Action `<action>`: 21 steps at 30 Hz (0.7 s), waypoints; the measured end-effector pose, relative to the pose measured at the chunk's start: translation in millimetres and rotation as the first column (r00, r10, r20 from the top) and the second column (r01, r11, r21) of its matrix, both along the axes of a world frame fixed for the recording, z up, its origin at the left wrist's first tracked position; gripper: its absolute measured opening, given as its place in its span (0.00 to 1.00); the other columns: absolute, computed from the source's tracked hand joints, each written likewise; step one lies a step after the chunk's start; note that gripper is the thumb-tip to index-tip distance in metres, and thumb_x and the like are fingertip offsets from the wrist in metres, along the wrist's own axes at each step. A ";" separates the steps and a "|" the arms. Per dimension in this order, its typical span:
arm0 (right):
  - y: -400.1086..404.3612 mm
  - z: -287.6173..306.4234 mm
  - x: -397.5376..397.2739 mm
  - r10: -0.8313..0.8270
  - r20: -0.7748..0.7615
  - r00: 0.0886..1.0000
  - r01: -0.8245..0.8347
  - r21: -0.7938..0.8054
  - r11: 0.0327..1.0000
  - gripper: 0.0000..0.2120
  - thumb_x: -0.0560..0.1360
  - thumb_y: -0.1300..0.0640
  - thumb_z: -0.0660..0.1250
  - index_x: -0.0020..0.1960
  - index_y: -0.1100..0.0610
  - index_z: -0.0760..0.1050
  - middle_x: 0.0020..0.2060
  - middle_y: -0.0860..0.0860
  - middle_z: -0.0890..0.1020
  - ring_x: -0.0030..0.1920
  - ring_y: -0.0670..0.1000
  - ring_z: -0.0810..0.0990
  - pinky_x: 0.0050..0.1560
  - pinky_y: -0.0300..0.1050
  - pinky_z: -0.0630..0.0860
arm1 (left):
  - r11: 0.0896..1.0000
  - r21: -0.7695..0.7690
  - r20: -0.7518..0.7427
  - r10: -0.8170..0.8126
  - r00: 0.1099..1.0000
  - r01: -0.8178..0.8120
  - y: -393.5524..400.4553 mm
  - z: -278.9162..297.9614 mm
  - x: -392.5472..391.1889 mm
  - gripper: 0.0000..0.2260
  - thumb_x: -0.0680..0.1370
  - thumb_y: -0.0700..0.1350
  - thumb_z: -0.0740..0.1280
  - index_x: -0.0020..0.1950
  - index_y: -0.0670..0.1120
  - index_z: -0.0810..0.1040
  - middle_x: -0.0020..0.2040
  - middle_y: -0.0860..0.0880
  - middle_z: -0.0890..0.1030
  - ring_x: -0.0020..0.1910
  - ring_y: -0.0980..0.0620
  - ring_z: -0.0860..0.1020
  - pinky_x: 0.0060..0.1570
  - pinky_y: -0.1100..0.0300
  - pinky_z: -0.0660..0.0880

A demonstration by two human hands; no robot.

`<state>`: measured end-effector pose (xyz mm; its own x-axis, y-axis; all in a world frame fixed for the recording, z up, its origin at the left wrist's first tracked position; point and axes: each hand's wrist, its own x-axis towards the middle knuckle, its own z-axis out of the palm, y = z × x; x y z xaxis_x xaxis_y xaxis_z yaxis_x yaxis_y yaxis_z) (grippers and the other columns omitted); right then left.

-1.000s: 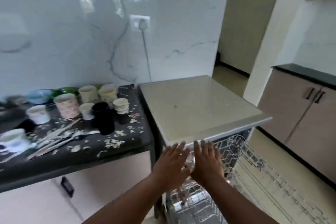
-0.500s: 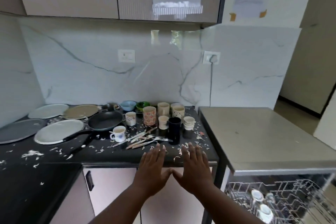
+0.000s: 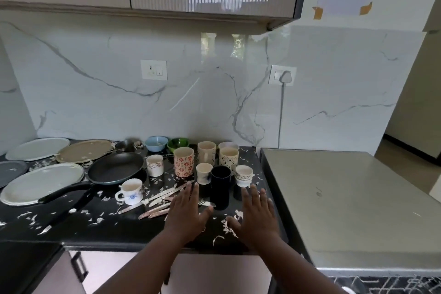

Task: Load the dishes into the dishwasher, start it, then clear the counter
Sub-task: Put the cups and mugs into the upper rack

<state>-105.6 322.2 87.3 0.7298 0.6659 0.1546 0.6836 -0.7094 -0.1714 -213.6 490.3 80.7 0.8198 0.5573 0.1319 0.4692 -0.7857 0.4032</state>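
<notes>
My left hand [image 3: 187, 213] and my right hand [image 3: 256, 216] hover flat, fingers straight, over the front of the black counter [image 3: 102, 231], holding nothing. Just beyond the fingertips stand a black mug [image 3: 220, 180], several patterned cups such as a red-flowered cup [image 3: 183, 162], and a white blue-flower cup [image 3: 130, 191]. Loose cutlery [image 3: 158, 203] lies under my left fingers. A black frying pan [image 3: 115, 168], grey plates [image 3: 43, 182] and two small bowls [image 3: 156, 143] sit to the left. The dishwasher's grey top [image 3: 353, 200] is on the right, with a strip of its rack [image 3: 393, 285] below.
Pale scraps litter the counter. A knife [image 3: 59, 218] lies at the front left. A plugged socket [image 3: 282, 75] and cord hang on the marble wall. Wall cabinets overhang above. A drawer handle [image 3: 80, 267] shows below the counter.
The view swung left from the dishwasher rack up to the counter. Both hands moved forward over the counter edge and spread apart, now near the cutlery and black mug.
</notes>
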 end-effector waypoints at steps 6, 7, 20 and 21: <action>14.9 -8.3 78.2 -0.022 -0.082 0.996 0.023 0.015 1.000 0.43 0.76 0.34 0.57 0.79 0.52 0.40 0.79 0.54 0.44 0.78 0.57 0.44 0.76 0.55 0.45 | 0.982 -0.113 -0.003 0.149 0.989 -0.148 24.9 -6.6 53.9 0.38 0.79 0.62 0.57 0.80 0.47 0.42 0.80 0.46 0.43 0.79 0.49 0.44 0.76 0.52 0.44; 18.8 -11.1 88.3 -0.035 -0.117 0.992 0.038 0.023 0.999 0.43 0.76 0.34 0.58 0.79 0.52 0.41 0.79 0.54 0.46 0.78 0.56 0.46 0.77 0.55 0.48 | 0.975 -0.142 0.002 0.174 0.985 -0.172 30.1 -9.1 59.8 0.38 0.79 0.62 0.58 0.80 0.46 0.42 0.80 0.46 0.44 0.79 0.49 0.44 0.76 0.52 0.45; 73.6 -23.2 157.6 -0.169 -0.526 0.833 0.365 0.294 0.883 0.45 0.67 0.45 0.75 0.77 0.53 0.56 0.73 0.53 0.65 0.70 0.54 0.68 0.69 0.52 0.67 | 0.915 -0.389 0.100 0.162 0.982 -0.112 114.1 -29.0 120.7 0.45 0.67 0.65 0.70 0.78 0.50 0.54 0.75 0.47 0.64 0.70 0.48 0.69 0.68 0.47 0.69; 78.6 -23.0 160.6 -0.174 -0.536 0.826 0.377 0.297 0.877 0.46 0.67 0.46 0.76 0.76 0.55 0.56 0.72 0.54 0.66 0.70 0.54 0.68 0.69 0.51 0.67 | 0.911 -0.399 0.103 0.160 0.982 -0.107 118.1 -30.2 123.9 0.46 0.67 0.65 0.71 0.78 0.51 0.53 0.76 0.48 0.64 0.70 0.48 0.69 0.68 0.47 0.69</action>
